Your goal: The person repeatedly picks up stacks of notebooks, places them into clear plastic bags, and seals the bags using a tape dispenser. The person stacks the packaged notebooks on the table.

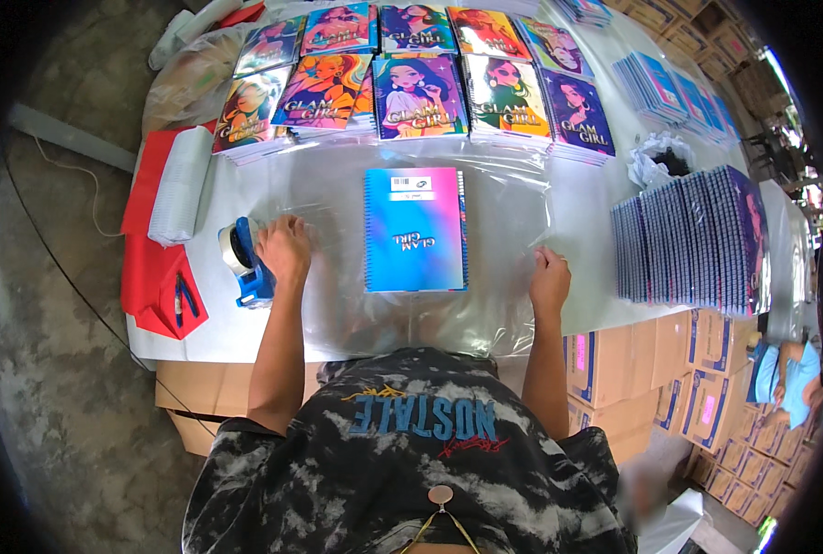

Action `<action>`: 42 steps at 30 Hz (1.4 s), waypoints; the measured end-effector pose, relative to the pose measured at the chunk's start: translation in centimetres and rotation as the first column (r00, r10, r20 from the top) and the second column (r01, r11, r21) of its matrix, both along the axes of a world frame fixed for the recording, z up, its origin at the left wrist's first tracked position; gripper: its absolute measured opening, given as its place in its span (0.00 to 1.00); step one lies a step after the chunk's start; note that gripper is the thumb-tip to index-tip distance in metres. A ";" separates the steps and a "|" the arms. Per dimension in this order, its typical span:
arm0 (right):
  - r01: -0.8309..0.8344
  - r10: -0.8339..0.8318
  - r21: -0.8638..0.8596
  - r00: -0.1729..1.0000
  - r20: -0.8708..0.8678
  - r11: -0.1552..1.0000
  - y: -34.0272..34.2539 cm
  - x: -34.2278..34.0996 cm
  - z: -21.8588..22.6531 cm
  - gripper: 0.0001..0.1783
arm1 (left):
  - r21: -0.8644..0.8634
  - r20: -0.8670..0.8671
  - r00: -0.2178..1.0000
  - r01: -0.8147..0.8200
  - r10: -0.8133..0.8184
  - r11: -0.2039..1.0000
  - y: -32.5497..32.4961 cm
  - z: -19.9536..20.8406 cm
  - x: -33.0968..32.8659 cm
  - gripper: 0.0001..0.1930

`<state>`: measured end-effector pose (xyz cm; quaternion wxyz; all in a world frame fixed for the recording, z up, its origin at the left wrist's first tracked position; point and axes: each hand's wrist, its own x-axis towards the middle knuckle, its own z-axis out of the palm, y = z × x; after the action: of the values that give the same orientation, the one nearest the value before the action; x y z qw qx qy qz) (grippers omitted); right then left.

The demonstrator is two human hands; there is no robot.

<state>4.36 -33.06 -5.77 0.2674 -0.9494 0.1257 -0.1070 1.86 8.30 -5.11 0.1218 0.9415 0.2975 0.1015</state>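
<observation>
A spiral notebook (414, 231) with a blue-and-pink cover lies on a clear plastic sheet (338, 309) spread over the white table. To its left, my left hand (285, 249) has its fingers curled down, right beside a blue tape dispenser (248, 263). Whatever those fingers grip is hidden beneath them. On the other side, my right hand (550, 275) is closed at the sheet's right edge, seeming to pinch the film. Neither hand touches the notebook.
Two rows of notebook stacks (421, 97) stand along the far side. A tall notebook pile (689, 242) rises at right, near a crumpled plastic bag (661, 159). At left lie a white roll (181, 185) and pens (186, 300) on red material (148, 286). Cardboard boxes (629, 360) stand below the table.
</observation>
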 end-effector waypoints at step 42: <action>0.010 -0.035 0.244 0.995 0.097 0.970 2.4 -1.8 -2.9 0.07 | -0.458 0.306 0.944 0.034 0.121 0.888 1.0 -1.0 -0.1 0.17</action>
<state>2.60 -30.64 -8.66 0.3864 -0.9014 0.1348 -0.1415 1.79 9.32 -6.07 0.3852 0.8492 0.3100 0.1855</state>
